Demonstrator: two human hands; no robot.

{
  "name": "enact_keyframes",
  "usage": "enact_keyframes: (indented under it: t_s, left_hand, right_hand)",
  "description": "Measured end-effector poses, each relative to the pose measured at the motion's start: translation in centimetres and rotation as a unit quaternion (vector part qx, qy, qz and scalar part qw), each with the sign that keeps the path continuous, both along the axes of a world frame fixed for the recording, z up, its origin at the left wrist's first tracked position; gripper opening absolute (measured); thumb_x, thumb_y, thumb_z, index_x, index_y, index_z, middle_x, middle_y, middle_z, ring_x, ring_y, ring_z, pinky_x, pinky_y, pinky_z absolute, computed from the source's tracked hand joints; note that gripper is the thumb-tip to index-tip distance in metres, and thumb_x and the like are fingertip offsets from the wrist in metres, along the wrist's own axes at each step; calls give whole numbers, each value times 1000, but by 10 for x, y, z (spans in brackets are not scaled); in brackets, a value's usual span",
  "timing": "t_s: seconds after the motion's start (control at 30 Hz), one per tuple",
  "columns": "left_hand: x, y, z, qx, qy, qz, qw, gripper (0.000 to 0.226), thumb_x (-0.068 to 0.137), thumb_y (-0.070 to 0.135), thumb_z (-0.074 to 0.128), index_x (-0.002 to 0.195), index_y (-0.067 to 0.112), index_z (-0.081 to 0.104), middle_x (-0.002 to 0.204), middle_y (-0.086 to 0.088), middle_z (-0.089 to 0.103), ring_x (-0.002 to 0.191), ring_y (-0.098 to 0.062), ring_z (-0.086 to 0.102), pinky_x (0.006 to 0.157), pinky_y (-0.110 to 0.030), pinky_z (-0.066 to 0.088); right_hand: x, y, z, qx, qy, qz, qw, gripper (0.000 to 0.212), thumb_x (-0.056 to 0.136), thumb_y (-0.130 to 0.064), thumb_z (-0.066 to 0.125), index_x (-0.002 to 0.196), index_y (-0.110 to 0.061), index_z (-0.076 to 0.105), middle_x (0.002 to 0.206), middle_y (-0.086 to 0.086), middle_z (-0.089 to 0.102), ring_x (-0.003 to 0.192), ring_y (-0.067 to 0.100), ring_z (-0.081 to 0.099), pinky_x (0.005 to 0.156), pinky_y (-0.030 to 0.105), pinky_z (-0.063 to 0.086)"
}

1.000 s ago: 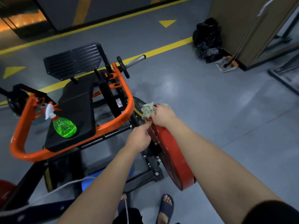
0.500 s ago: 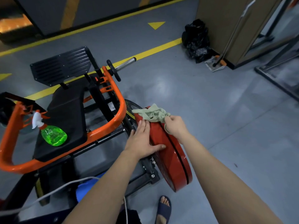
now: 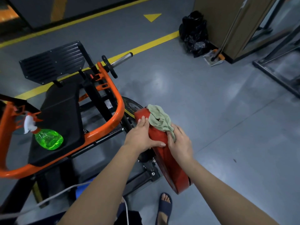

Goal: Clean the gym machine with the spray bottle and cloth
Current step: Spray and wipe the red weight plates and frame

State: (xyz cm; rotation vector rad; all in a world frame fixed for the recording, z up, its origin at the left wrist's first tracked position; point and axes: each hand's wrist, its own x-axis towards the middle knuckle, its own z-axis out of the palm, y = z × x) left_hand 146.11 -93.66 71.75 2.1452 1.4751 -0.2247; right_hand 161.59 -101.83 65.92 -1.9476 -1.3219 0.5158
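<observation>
A gym machine with an orange tube frame (image 3: 119, 109) and a black seat pad (image 3: 61, 117) fills the left. On its near right side hangs a red weight plate (image 3: 170, 166). A pale green cloth (image 3: 159, 119) lies bunched on the plate's upper rim. My right hand (image 3: 180, 143) pinches the cloth's lower end against the plate. Flat on the plate's left face, my left hand (image 3: 141, 135) presses with straight fingers. A green spray bottle (image 3: 48, 138) with a white trigger head lies on the seat pad, away from both hands.
A black footplate (image 3: 53, 62) and a chrome plate peg (image 3: 121, 59) stand at the machine's far end. Black rubbish bags (image 3: 194, 34) and a dustpan (image 3: 212, 59) sit by a brown cabinet (image 3: 227, 25). A dark steel frame (image 3: 279, 73) is at the right. My sandalled foot (image 3: 164, 207) is below.
My right hand has slid down the red plate's rim towards me, leaving the cloth spread on top. My left hand went from the rim to lying flat on the plate's face.
</observation>
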Motion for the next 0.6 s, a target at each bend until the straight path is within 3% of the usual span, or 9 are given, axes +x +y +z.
enact_keyframes:
  t_s: [0.17, 0.3, 0.47, 0.6]
  left_hand:
    - [1, 4, -4, -22, -16, 17, 999, 145, 61, 81, 76, 164, 19, -5, 172, -3, -9, 158, -17, -3, 125, -51, 22]
    - [2, -1, -2, -18, -17, 20, 999, 143, 64, 80, 75, 164, 17, -5, 171, -4, -10, 158, -18, -3, 125, -49, 22]
    - [4, -7, 5, -32, -3, 22, 999, 146, 64, 80, 76, 163, 15, -11, 171, -1, -16, 158, -17, -7, 126, -53, 15]
    - [7, -9, 7, -35, -5, 33, 999, 148, 62, 77, 80, 163, 16, -8, 171, 1, -13, 158, -15, -6, 125, -54, 18]
  right_hand:
    - [5, 25, 9, -21, -30, 28, 999, 37, 100, -31, 50, 133, -23, 64, 127, -3, 66, 114, 25, 63, 90, 40, 50]
    - [2, 57, 19, -70, -41, 40, 996, 34, 103, -30, 54, 132, -18, 64, 130, 4, 67, 120, 29, 58, 91, 35, 41]
    - [-7, 108, 29, -149, -35, 65, 986, 25, 102, -30, 51, 114, -14, 67, 117, 16, 69, 114, 41, 59, 85, 41, 45]
    - [-15, 113, 37, -155, -75, 100, 980, 31, 101, -36, 49, 123, -23, 66, 132, 3, 65, 122, 34, 57, 90, 39, 46]
